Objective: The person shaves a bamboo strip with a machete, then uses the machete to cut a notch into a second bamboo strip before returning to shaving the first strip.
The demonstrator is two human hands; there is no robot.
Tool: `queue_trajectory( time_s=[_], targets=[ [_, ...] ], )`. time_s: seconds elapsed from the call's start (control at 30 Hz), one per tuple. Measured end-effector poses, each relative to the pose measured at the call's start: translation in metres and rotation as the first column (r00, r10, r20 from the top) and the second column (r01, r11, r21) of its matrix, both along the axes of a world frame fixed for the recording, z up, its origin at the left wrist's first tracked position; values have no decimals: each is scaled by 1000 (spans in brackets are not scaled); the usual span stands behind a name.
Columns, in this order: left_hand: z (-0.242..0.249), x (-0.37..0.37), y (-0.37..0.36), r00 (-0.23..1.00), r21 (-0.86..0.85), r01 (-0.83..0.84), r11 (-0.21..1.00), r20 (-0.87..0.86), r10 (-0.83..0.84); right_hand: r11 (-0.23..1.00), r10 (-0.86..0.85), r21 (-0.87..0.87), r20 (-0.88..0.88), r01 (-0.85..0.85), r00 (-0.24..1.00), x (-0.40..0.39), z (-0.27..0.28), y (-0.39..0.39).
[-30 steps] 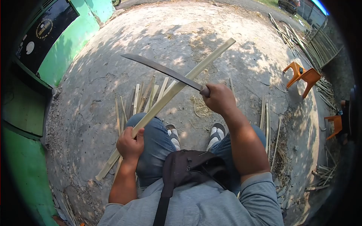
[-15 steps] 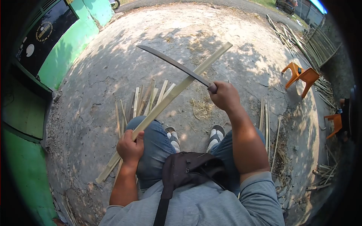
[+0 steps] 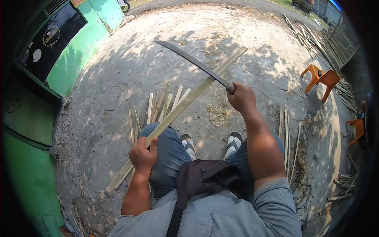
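Note:
My left hand [image 3: 143, 155] is closed around a long pale bamboo strip [image 3: 185, 102] beside my left knee. The strip slants up and away to the right, and its near end reaches down past my wrist. In my right hand [image 3: 242, 98] I grip a machete [image 3: 188, 59] by its handle, fingers wrapped round it. Its dark blade points to the far left and crosses the strip near the far end, apparently lying against it. Beyond my left knee, several cut bamboo strips [image 3: 150, 107] lie on the ground.
More thin strips [image 3: 286, 130] lie to the right of my right leg. Orange plastic stools [image 3: 321, 81] stand further right, near piles of bamboo poles [image 3: 312, 41]. A green wall [image 3: 29, 181] runs along the left. A dark bag [image 3: 207, 177] rests on my lap.
The view has shifted, so the scene sits further right. The machete has slid a little along the strip towards its far end. Both hands keep their grips.

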State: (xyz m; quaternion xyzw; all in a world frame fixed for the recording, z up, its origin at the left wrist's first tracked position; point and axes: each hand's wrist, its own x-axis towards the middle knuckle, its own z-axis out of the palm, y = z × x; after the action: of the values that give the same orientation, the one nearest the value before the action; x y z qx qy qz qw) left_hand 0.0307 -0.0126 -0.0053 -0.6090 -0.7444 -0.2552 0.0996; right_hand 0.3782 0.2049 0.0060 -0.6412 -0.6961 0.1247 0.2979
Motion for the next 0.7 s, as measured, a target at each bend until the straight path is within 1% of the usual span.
queue_trajectory(
  time_s=[0.07, 0.17, 0.2, 0.23, 0.3, 0.33, 0.43, 0.47, 0.53, 0.57, 0.63, 0.67, 0.7],
  targets=[
    [2, 3, 2, 1000, -3, 2, 1000, -6, -2, 982, -187, -21, -129, 186, 974, 23, -14, 20],
    [0, -2, 2, 1000, 2, 14, 1000, -8, -14, 918, -390, -227, -356, 326, 849, 36, -26, 30],
    [-1, -3, 2, 1000, 7, 17, 1000, 6, -17, 926, -377, -181, -485, 332, 789, 33, -22, 25],
    [-3, -4, 3, 1000, 16, 22, 1000, 19, -22, 936, -349, -186, -600, 299, 720, 32, -21, 23],
    [-9, -7, 2, 992, 72, 14, 997, 127, -23, 958, -265, -159, -804, 237, 532, 28, -19, 24],
    [-11, -10, 3, 984, 104, 14, 995, 178, -32, 965, -203, -98, -864, 243, 460, 24, -16, 22],
    [-7, -23, 5, 953, 137, 5, 990, 300, -47, 964, -80, 59, -864, 258, 497, 21, -10, 18],
    [-3, -27, 12, 952, 241, -3, 970, 298, -71, 962, -81, 78, -831, 260, 550, 22, -6, 17],
    [14, -43, 25, 962, 330, -56, 942, 271, -38, 961, -94, 102, -754, 257, 650, 20, 5, 8],
    [24, -52, 31, 965, 370, -84, 925, 260, -16, 961, -97, 109, -728, 254, 679, 17, 12, 4],
    [50, -70, 43, 963, 396, -118, 911, 271, 7, 960, -104, 124, -672, 250, 733, 9, 31, -5],
    [65, -71, 51, 951, 443, -124, 888, 307, -20, 971, -111, 87, -657, 222, 746, 5, 47, -15],
    [79, -71, 61, 939, 490, -132, 862, 341, -50, 974, -84, 111, -638, 199, 766, 0, 51, -17]
  ],
)
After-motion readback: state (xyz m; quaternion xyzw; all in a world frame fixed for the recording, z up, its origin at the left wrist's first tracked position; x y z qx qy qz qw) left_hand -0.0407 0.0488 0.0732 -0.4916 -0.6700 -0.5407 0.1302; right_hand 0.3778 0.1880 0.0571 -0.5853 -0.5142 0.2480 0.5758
